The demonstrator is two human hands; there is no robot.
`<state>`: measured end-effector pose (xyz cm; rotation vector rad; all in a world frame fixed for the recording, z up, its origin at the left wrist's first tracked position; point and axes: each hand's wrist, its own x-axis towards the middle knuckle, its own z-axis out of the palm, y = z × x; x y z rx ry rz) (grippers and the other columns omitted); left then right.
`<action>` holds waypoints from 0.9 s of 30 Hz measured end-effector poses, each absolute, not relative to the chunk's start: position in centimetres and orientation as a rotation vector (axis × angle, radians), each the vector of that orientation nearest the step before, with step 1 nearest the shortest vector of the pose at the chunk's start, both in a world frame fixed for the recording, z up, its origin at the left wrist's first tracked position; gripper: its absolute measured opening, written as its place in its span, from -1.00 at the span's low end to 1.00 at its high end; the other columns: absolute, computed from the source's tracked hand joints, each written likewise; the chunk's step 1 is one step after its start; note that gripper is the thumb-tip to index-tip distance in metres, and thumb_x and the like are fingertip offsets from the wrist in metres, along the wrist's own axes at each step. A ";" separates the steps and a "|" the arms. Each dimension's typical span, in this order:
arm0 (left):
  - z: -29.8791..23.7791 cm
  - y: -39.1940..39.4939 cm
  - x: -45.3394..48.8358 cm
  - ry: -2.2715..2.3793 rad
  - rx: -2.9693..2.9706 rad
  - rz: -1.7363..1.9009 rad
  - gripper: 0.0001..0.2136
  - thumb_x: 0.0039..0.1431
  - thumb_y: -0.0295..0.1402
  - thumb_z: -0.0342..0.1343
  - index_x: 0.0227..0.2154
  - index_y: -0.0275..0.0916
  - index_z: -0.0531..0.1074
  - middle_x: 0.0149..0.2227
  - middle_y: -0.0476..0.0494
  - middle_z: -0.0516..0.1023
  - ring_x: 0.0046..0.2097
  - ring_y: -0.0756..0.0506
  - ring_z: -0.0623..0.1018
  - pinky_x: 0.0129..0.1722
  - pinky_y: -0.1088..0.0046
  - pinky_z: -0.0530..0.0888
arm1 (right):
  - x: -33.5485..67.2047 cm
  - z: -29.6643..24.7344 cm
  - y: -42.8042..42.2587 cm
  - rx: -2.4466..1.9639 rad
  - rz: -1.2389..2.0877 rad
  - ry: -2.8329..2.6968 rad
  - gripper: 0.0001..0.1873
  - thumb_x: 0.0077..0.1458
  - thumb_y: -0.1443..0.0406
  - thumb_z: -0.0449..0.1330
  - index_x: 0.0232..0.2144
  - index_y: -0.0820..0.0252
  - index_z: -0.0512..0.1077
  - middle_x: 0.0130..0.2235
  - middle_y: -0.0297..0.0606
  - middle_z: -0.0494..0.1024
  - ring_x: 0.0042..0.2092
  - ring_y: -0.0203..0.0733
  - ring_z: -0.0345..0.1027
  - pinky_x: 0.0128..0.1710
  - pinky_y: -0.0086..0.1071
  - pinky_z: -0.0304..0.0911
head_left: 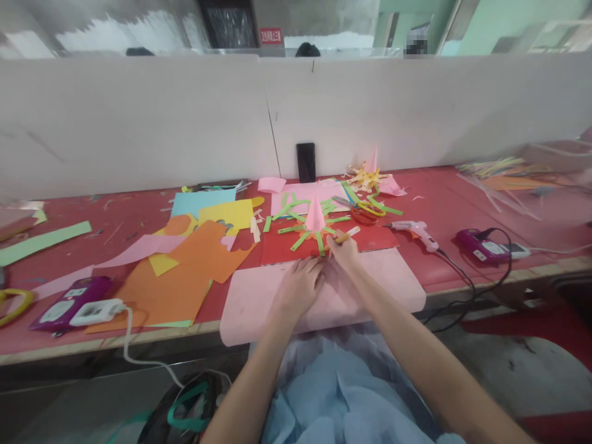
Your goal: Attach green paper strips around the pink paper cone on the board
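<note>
A pink paper cone [315, 214] stands upright on an orange base, with green paper strips [322, 245] spreading out from it. Around a yellow pen-like stick [353, 232] with a pale upper end, the fingers of my right hand [346, 248] are closed. Its lower end is close to the front green strips; I cannot tell whether it touches them. My left hand [300, 285] lies flat on the pink sheet [259, 302], fingertips just in front of the cone model. A red sheet [282, 243] lies under the model.
Scissors [365, 209] and a second cone model [367, 176] lie behind. A glue gun [416, 233] and purple power box [483, 246] are right. Left are orange paper [171, 290] and another purple box [74, 303]. A phone [306, 163] leans on the white partition [185, 117].
</note>
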<state>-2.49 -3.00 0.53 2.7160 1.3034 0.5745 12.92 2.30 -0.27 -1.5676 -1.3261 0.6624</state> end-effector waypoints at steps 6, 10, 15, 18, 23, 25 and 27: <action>0.5 -3.0 -2.4 1.298 2.714 0.577 -0.72 0.24 -0.40 -0.11 -0.05 -0.22 0.39 0.02 -0.13 0.46 0.09 -0.14 0.38 0.13 0.24 0.26 | 12.9 -0.3 2.3 -1.564 0.706 -1.301 -0.71 -0.01 0.13 0.04 -0.64 0.08 0.09 -0.79 -0.51 0.26 -0.65 -0.30 0.22 -0.48 -0.47 0.18; 0.6 -3.0 -2.4 1.300 2.727 0.575 -0.72 0.24 -0.40 -0.12 -0.05 -0.21 0.40 0.01 -0.14 0.47 0.08 -0.15 0.39 0.13 0.21 0.26 | 12.9 -0.3 2.3 -1.564 0.699 -1.298 -0.74 -0.05 0.19 0.03 -0.66 0.08 0.07 -0.80 -0.53 0.20 -0.68 -0.31 0.19 -0.50 -0.48 0.17; 0.7 -3.0 -2.4 1.319 2.721 0.560 -0.73 0.23 -0.41 -0.10 -0.08 -0.22 0.41 0.00 -0.14 0.48 0.08 -0.15 0.40 0.12 0.22 0.28 | 12.9 -0.3 2.4 -1.580 0.676 -1.288 -0.75 -0.08 0.19 0.03 -0.67 0.07 0.07 -0.80 -0.52 0.16 -0.61 -0.28 0.25 -0.48 -0.47 0.18; 0.6 -2.9 -2.4 1.324 2.713 0.563 -0.74 0.22 -0.41 -0.09 -0.09 -0.21 0.42 -0.01 -0.13 0.48 0.08 -0.15 0.40 0.12 0.23 0.28 | 12.9 -0.2 2.4 -1.597 0.669 -1.278 -0.75 -0.08 0.20 0.03 -0.68 0.07 0.06 -0.80 -0.51 0.15 -0.57 -0.25 0.29 -0.49 -0.47 0.16; 0.6 -3.0 -2.4 1.310 2.714 0.575 -0.72 0.23 -0.42 -0.10 -0.06 -0.22 0.40 0.01 -0.13 0.47 0.09 -0.15 0.39 0.13 0.23 0.27 | 12.9 -0.1 2.3 -1.571 0.720 -1.279 -0.76 -0.06 0.20 0.03 -0.66 0.08 0.08 -0.80 -0.53 0.18 -0.63 -0.29 0.24 -0.49 -0.47 0.17; 0.6 -3.0 -2.4 1.309 2.708 0.578 -0.72 0.23 -0.42 -0.10 -0.05 -0.23 0.40 0.01 -0.12 0.48 0.08 -0.15 0.39 0.14 0.24 0.27 | 12.9 -0.1 2.3 -1.564 0.724 -1.294 -0.75 -0.05 0.17 0.03 -0.65 0.08 0.08 -0.80 -0.53 0.22 -0.66 -0.30 0.20 -0.48 -0.46 0.18; 0.7 -3.0 -2.4 1.308 2.708 0.583 -0.72 0.23 -0.42 -0.10 -0.05 -0.23 0.39 0.01 -0.12 0.47 0.08 -0.14 0.39 0.13 0.24 0.27 | 12.9 -0.2 2.3 -1.568 0.717 -1.297 -0.73 -0.04 0.15 0.04 -0.65 0.07 0.08 -0.80 -0.53 0.22 -0.66 -0.30 0.19 -0.47 -0.45 0.18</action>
